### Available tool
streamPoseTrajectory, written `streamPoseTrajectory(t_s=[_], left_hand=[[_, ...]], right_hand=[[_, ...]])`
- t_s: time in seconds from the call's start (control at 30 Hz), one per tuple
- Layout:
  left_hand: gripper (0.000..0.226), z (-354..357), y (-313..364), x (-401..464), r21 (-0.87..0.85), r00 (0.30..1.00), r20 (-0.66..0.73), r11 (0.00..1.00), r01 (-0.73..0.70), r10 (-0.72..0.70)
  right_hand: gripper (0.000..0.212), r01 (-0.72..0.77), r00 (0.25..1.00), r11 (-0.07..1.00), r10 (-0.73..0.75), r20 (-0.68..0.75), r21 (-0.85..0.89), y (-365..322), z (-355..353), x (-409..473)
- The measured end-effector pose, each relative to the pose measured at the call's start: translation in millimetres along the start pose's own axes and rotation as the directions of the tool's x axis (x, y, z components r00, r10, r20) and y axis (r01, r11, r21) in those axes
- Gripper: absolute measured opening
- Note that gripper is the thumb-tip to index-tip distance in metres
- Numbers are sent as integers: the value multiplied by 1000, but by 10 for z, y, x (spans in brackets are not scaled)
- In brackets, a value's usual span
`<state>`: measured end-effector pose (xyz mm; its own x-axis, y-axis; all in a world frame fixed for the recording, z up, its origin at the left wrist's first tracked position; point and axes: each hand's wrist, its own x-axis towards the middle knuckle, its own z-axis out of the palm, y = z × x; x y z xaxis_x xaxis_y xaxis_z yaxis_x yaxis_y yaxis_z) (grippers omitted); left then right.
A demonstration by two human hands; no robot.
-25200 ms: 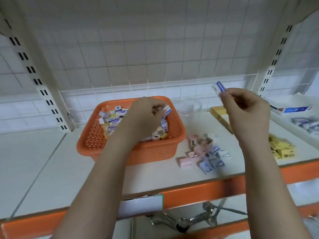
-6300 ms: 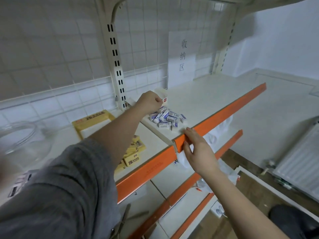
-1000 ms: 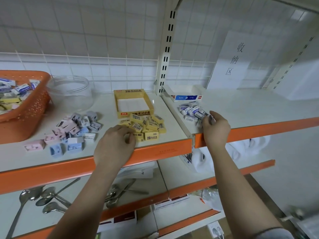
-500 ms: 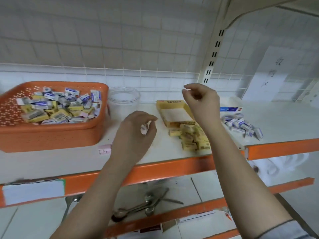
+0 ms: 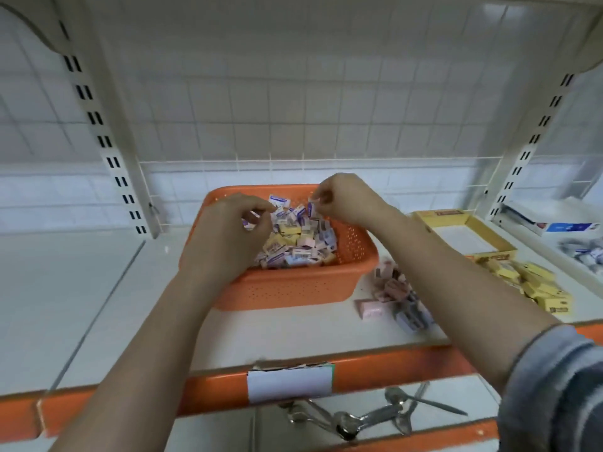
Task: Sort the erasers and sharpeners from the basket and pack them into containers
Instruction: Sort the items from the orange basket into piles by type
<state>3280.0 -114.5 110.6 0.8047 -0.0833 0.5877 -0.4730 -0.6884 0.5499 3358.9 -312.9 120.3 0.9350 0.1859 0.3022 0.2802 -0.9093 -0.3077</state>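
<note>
The orange basket [image 5: 293, 288] stands mid-shelf, filled with several mixed erasers and sharpeners [image 5: 293, 246] in yellow, white-blue and pink. My left hand [image 5: 225, 239] hovers over the basket's left half with curled fingers, pinching a small white-and-purple eraser [image 5: 249, 220]. Over the far side of the basket, my right hand [image 5: 346, 199] pinches a small white-and-blue eraser [image 5: 311, 207] between thumb and fingertips. My forearms hide the basket's front left rim and part of the shelf.
Pink and blue sharpeners [image 5: 394, 295] lie in a pile right of the basket. Further right are loose yellow erasers [image 5: 532, 285], an open yellow box [image 5: 463, 236], a white-blue box [image 5: 554, 223] and white-blue erasers [image 5: 587, 256]. Spoons [image 5: 359, 419] lie on the lower shelf.
The view has swung left to the basket. Both hands have moved from in front of the sorted piles to above the basket, and the right hand now pinches an eraser.
</note>
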Motion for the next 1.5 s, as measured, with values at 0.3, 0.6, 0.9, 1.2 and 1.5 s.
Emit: streamPoseTrajectory(t_s=[0.3,0.6,0.9,1.2,1.5], left_hand=[[19,-104,-241,-22,49,990,59,990,129,-131],[20,61,-301,460,294,918,381,956,-9,-109],[26,527,-340,747,436,723,643,897,-75,-252],[26,453,-263,780,392,786,577,919,-31,-220],[19,211,99,396,-144,946,316,981,128,-77]], right_hand=[[28,134,856,965,0,517,-223,-74,361,194],[21,-27,1000,991,27,5,135,-72,4,-72],[10,-80,869,640,421,-261,764,-169,-107,-928],[16,-91,788,593,534,-306,800,-7,-133,-1105],[13,-462,636,695,693,-340,551,537,125,-1514]])
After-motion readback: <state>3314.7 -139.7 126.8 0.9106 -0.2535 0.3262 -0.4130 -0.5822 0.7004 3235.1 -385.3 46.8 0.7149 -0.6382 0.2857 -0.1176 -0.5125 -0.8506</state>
